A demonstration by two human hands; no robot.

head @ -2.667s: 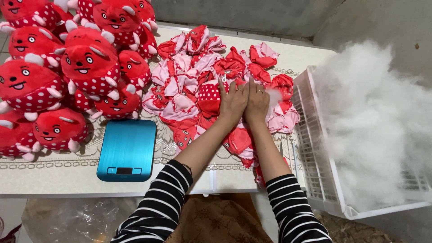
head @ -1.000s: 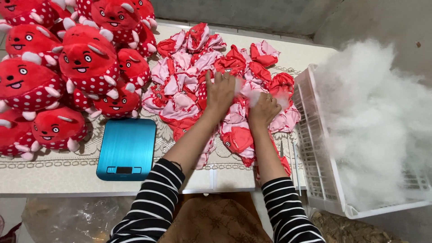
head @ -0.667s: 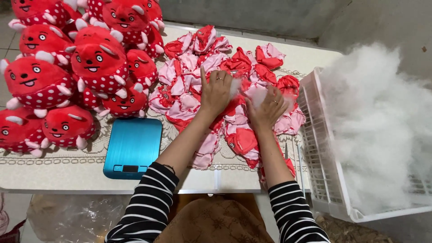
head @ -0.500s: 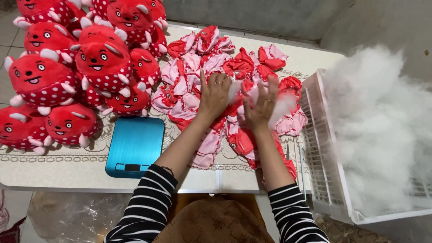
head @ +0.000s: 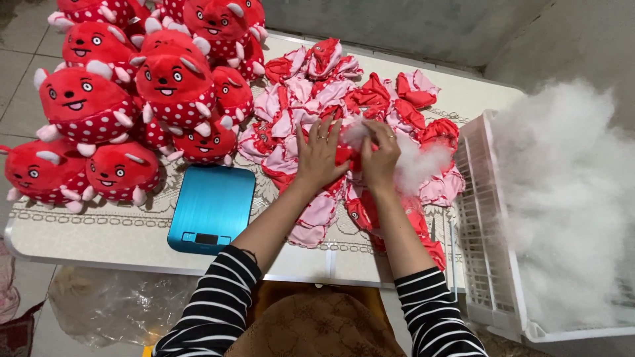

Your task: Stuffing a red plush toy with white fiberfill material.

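Two hands work white stuffing into a flat red toy skin at the middle of the worktop (head: 99, 241)

The left hand (head: 319, 155) has its grip closed around the limp red skin (head: 344, 156), fingers spread over it, while the right hand (head: 380, 153) pinches a tuft of white fibre (head: 417, 165) against the skin's opening. The skin is bright red, unfilled and crumpled, lying on a heap of red and pink empty skins (head: 311, 99). Stuffed red dotted plush toys (head: 175, 82) sit piled at the left, a blue scale (head: 213, 208) lies in front of them, and a white crate (head: 486, 251) of loose fibre stands at the right
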